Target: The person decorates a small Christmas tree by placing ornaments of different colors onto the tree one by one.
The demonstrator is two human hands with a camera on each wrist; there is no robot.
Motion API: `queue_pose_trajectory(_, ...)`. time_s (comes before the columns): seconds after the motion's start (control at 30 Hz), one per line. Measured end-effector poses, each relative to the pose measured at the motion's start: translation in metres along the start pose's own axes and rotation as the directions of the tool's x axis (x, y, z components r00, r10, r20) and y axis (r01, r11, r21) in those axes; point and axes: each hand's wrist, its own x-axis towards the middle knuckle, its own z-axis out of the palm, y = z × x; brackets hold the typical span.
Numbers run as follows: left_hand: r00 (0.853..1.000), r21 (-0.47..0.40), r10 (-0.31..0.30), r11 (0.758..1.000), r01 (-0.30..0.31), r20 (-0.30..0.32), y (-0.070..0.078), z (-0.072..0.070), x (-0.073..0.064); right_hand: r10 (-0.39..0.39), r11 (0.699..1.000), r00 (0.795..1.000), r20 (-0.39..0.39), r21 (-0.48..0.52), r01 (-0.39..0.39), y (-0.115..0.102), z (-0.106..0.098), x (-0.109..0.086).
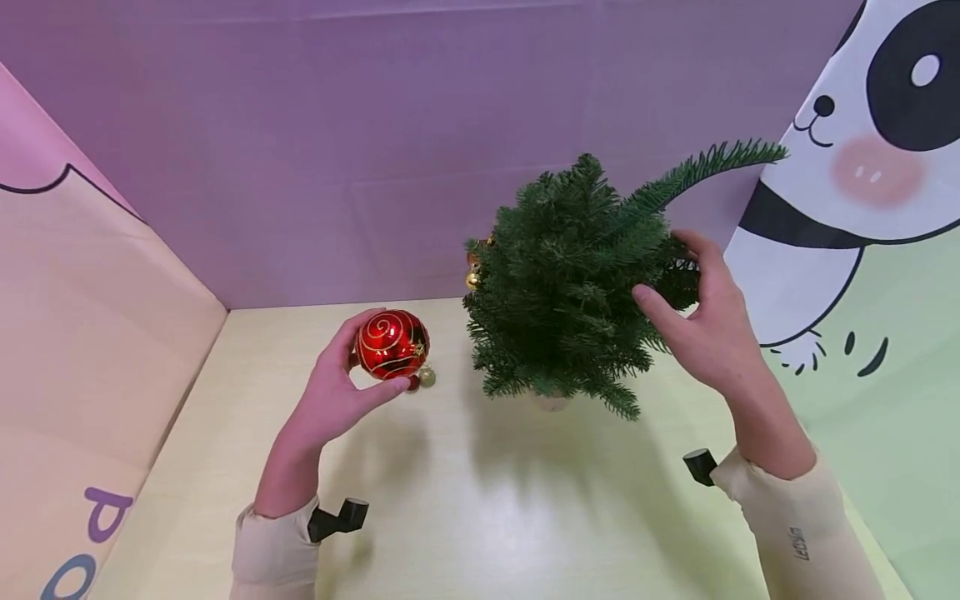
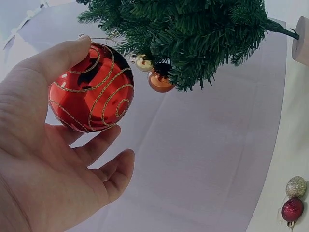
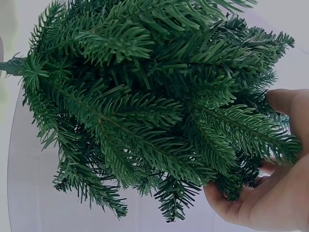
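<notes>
My left hand [image 1: 337,396] grips a large red Christmas ball [image 1: 392,343] with gold glitter swirls, thumb on one side and fingers on the other. It is to the left of a small green artificial Christmas tree [image 1: 562,292]. On the tree's right side, my right hand [image 1: 708,325] holds the foliage between thumb and fingers; some fingertips are hidden among the needles. A shiny gold ball [image 2: 143,63] and a copper-coloured ball [image 2: 161,81] hang at the tree's left side in the left wrist view.
A pale table [image 1: 480,517] carries the tree's round base [image 1: 551,402]. Near the left hand lie a small glittery gold ball [image 2: 296,186] and a dark red one [image 2: 292,209]. A purple backdrop [image 1: 337,167] stands behind, with printed panels at both sides. One long branch [image 1: 705,171] sticks out upper right.
</notes>
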Motion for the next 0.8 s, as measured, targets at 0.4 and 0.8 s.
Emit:
queue_pose_trajectory(0.4,1.000,0.002,0.029,1.000,-0.029,-0.001,0.012,0.002,0.006,-0.004,1.000,1.000,0.001,0.010,0.004,0.001,-0.001,-0.001)
queue_pose_trajectory(0.8,0.998,-0.027,0.069,0.997,-0.069,0.005,0.025,0.009,0.010,-0.007,1.000,1.000,0.006,0.013,0.007,0.002,-0.001,-0.001)
